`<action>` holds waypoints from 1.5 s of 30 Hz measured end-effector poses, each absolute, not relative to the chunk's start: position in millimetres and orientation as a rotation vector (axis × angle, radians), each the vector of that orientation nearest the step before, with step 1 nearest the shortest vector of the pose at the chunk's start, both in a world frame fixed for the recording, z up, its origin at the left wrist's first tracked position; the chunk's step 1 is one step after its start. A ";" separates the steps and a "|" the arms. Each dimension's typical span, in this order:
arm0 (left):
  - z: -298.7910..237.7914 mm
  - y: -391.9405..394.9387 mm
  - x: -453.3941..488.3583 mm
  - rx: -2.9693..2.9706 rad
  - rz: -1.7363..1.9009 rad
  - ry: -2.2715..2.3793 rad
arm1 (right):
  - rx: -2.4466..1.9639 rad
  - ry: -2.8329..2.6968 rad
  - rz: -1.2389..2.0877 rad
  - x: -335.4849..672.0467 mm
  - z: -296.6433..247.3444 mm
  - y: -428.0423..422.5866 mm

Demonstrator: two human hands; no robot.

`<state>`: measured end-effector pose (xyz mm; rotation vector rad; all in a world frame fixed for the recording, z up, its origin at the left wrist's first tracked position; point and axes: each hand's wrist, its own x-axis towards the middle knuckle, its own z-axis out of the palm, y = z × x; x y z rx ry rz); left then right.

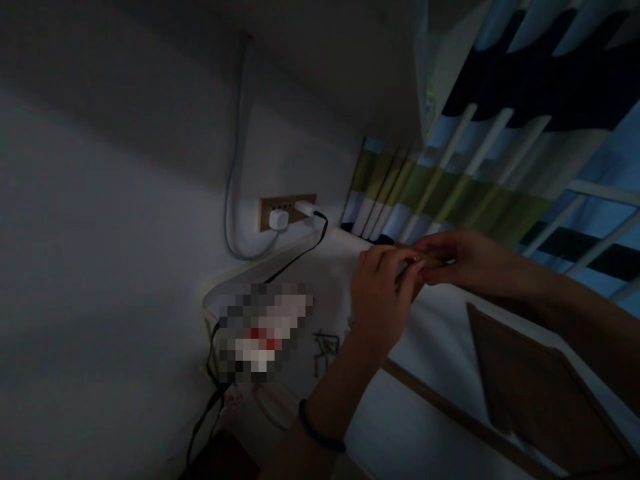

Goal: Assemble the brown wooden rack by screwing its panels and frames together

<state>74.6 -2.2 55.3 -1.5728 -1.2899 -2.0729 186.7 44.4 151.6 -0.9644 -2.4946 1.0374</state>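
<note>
My right hand [465, 257] is closed around a narrow brown wooden piece [434, 261], held above the white table. My left hand [380, 287] meets it from the other side, fingers pinched at the near end of the wood. A small shiny metal fastener [416, 258] shows at the left fingertips; its exact kind is too small to make out. Below the left wrist, several dark metal screws or bolts [325, 350] lie in a loose pile on the white tabletop [325, 273]. The left wrist wears a dark band.
A brown panel [540, 387] and a long wooden strip [450, 407] lie on the right. A blurred-out white and red object [275, 327] sits left of the screws. Black cable [300, 253] runs from a wall socket [267, 213]. A striped curtain [450, 180] hangs behind.
</note>
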 end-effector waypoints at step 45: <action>47.6 7.3 70.6 -1.743 -1.925 -1.198 | -0.727 -2.861 0.556 199.5 167.1 59.4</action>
